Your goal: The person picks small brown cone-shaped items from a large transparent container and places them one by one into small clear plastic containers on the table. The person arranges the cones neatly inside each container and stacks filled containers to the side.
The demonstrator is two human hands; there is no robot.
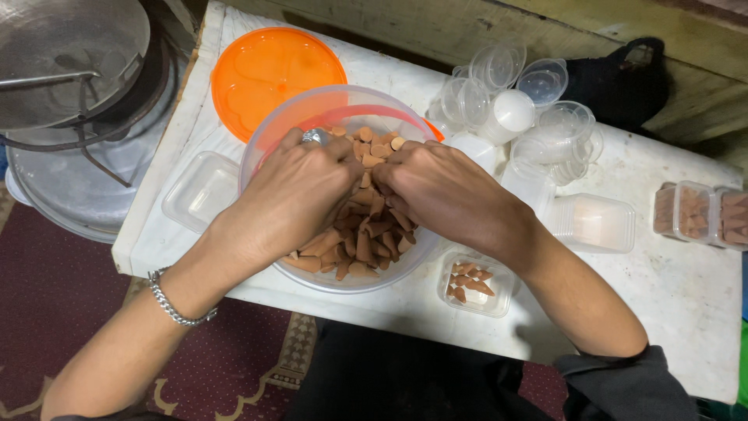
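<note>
The left hand (pixel 292 191) and right hand (pixel 444 191) dig curled fingers into brown cones (pixel 360 238) (small, matte, clay-coloured) heaped in a clear bowl (pixel 269 132) near the table's (pixel 678 288) front edge; whether either grips any, I cannot tell.

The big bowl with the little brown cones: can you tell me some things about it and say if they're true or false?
1. Both hands, the left hand and the right hand, are inside the big clear bowl. True.
2. The bowl's cones are blue. False: they are brown.
3. An orange lid lies behind the bowl. True.
4. The small box in front of the bowl is empty. False: it holds a few cones.
5. The left wrist wears a chain bracelet. True.
</note>
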